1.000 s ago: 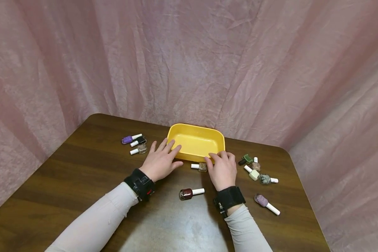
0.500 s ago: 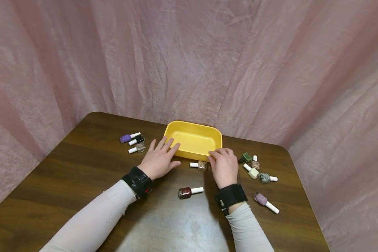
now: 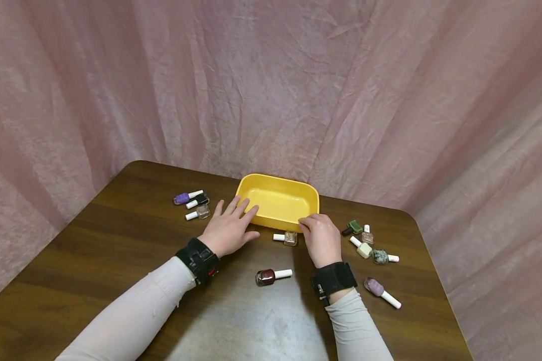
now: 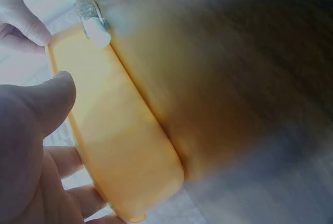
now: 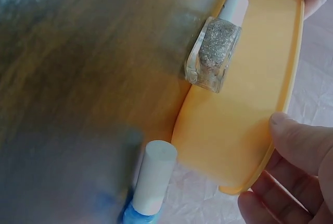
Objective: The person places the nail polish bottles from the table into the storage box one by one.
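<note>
Yellow tray [image 3: 280, 203] stands at frame centre, rim pinched by the right hand [image 3: 322, 240], touched by the left hand [image 3: 227, 233] (fingers spread); dragging it toward lower frame could knock the glitter bottle [image 3: 291, 238].

The yellow tray [image 3: 275, 222] has shifted slightly left, and the left hand [image 3: 228, 230] with it. The right hand's [image 3: 322, 241] fingers, more spread a second ago, now bunch together at the tray's near rim.
</note>
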### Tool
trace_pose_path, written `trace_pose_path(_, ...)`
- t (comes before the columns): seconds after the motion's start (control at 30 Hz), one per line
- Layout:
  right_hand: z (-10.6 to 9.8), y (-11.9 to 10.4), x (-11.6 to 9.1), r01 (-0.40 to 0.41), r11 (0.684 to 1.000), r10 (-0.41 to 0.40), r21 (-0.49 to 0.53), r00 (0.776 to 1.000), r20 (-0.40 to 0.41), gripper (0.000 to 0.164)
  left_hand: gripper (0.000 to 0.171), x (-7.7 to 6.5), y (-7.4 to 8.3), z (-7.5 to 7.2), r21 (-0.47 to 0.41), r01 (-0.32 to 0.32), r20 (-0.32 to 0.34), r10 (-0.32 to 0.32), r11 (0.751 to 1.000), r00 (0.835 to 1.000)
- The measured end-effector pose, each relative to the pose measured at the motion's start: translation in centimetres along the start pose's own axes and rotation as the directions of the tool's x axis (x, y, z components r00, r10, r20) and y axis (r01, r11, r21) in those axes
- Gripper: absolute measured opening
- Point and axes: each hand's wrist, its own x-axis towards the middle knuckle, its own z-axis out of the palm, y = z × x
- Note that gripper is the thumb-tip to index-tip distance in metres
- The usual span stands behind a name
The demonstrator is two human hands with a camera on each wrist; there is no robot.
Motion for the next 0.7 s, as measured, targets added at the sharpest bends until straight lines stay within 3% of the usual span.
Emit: trace_pose_path(0.7, 0.7, -0.1, 1.1, 0.005, 1.0, -0.006, 0.009, 0.999, 0.041, 0.011, 0.078, -0.4, -0.5, -0.5, -0.012, 0.024, -0.014, -0.024, 1.0, 1.0)
